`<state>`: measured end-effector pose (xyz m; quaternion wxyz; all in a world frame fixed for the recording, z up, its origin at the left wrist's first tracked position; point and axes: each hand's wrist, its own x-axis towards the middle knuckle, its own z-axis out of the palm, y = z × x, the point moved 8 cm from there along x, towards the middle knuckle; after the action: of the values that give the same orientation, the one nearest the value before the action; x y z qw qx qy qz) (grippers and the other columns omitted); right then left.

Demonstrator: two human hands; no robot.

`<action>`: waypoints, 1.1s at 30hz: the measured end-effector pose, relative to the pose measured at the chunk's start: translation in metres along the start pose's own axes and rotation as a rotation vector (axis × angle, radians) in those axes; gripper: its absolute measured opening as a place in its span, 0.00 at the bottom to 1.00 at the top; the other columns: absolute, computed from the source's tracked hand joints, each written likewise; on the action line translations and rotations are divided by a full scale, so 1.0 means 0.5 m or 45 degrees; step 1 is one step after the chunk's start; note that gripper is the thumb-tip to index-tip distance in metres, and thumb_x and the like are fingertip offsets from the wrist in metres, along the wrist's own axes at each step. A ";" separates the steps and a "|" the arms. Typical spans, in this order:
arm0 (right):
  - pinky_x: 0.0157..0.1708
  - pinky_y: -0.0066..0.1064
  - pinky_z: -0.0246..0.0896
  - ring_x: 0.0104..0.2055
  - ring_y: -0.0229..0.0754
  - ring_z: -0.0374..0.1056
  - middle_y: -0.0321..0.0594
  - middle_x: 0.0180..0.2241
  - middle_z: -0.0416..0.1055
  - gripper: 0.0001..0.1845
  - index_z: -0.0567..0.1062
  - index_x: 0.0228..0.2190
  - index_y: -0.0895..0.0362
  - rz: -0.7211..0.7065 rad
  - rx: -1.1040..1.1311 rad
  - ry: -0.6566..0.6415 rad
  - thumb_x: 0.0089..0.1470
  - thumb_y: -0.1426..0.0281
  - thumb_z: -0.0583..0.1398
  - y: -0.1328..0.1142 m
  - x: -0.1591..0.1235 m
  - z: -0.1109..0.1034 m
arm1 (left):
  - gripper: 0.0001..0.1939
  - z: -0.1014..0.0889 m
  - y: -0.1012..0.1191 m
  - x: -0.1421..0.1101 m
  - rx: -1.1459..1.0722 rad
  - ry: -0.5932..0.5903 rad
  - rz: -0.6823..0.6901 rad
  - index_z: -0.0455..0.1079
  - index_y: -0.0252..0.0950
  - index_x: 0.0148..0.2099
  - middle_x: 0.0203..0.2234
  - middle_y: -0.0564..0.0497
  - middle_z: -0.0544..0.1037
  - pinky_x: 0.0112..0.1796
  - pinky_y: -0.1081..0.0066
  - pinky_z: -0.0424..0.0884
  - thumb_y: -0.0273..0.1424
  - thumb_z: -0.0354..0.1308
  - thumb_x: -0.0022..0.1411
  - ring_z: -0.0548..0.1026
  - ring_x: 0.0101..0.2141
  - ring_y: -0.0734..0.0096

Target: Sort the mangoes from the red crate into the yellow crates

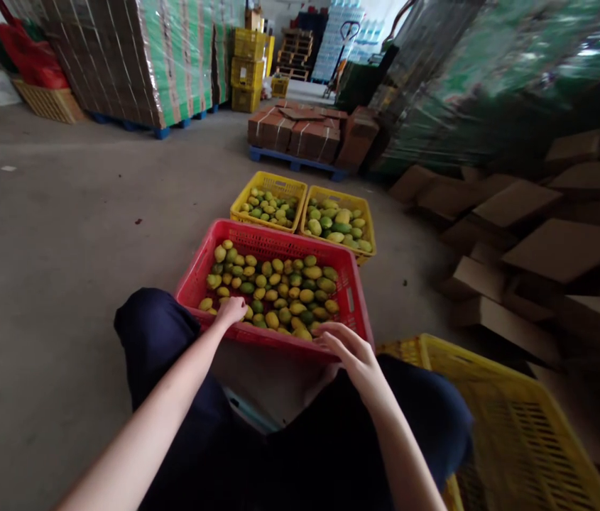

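Note:
A red plastic crate stands on the floor between my knees, with many small yellow and green oval fruits, mango-like in shape, spread over its bottom. My left hand reaches over the near rim into the crate. Its fingers are curled together beside the fruits; whatever they hold is hidden. Over the near right corner is my right hand, its fingers stretched and slightly bent, close to the nearest fruits. No fruit shows in it. Just behind the red crate, a left yellow crate and a right yellow crate hold similar fruits.
A large yellow crate lies by my right knee. Flattened and open cardboard boxes pile up on the right. Ahead, brown cartons rest on a blue pallet. Wrapped pallet stacks and stacked yellow crates stand farther back.

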<state>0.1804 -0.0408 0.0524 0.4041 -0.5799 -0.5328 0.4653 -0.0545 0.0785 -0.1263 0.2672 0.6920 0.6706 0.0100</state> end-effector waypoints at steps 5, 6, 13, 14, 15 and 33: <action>0.40 0.36 0.68 0.39 0.45 0.73 0.42 0.37 0.77 0.19 0.75 0.35 0.54 -0.002 -0.002 -0.064 0.50 0.53 0.61 0.007 0.060 -0.001 | 0.14 -0.004 0.001 -0.004 -0.003 0.017 -0.011 0.74 0.37 0.46 0.41 0.44 0.80 0.41 0.71 0.68 0.31 0.48 0.64 0.77 0.42 0.64; 0.39 0.35 0.68 0.38 0.45 0.73 0.42 0.36 0.77 0.19 0.75 0.35 0.54 -0.004 -0.002 -0.061 0.49 0.53 0.61 0.015 0.074 -0.008 | 0.14 -0.003 -0.001 -0.004 0.001 0.015 -0.017 0.73 0.37 0.46 0.41 0.44 0.80 0.41 0.71 0.68 0.31 0.48 0.64 0.77 0.42 0.64; 0.37 0.34 0.65 0.35 0.44 0.72 0.39 0.34 0.77 0.12 0.75 0.34 0.53 -0.049 -0.561 -0.096 0.53 0.60 0.57 0.095 0.225 -0.032 | 0.13 0.009 -0.004 -0.009 0.052 -0.051 -0.027 0.74 0.36 0.45 0.41 0.43 0.80 0.39 0.72 0.67 0.30 0.49 0.64 0.77 0.42 0.64; 0.39 0.34 0.65 0.37 0.44 0.73 0.39 0.35 0.77 0.12 0.75 0.36 0.53 -0.039 -0.730 -0.141 0.55 0.61 0.55 0.115 0.254 -0.020 | 0.13 0.011 -0.003 -0.010 0.056 -0.067 -0.020 0.74 0.36 0.44 0.40 0.44 0.80 0.39 0.72 0.67 0.30 0.49 0.64 0.77 0.41 0.64; 0.40 0.33 0.65 0.40 0.44 0.72 0.40 0.37 0.77 0.13 0.74 0.38 0.53 -0.020 -0.918 -0.202 0.57 0.62 0.54 0.140 0.281 -0.003 | 0.13 0.012 -0.002 -0.011 0.057 -0.080 -0.013 0.74 0.36 0.44 0.39 0.44 0.80 0.39 0.72 0.67 0.31 0.49 0.64 0.77 0.41 0.64; 0.60 0.49 0.39 0.57 0.57 0.60 0.59 0.51 0.70 0.26 0.71 0.51 0.62 -0.041 -1.791 -0.818 0.47 0.80 0.60 0.488 0.383 0.176 | 0.13 0.023 -0.004 -0.008 0.015 -0.097 -0.128 0.74 0.38 0.42 0.36 0.45 0.81 0.37 0.72 0.66 0.33 0.48 0.65 0.77 0.38 0.64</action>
<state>0.1540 0.1214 -0.2249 -0.2272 -0.5290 -0.8025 0.1568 -0.0524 0.0706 -0.1355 0.2885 0.6589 0.6938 -0.0337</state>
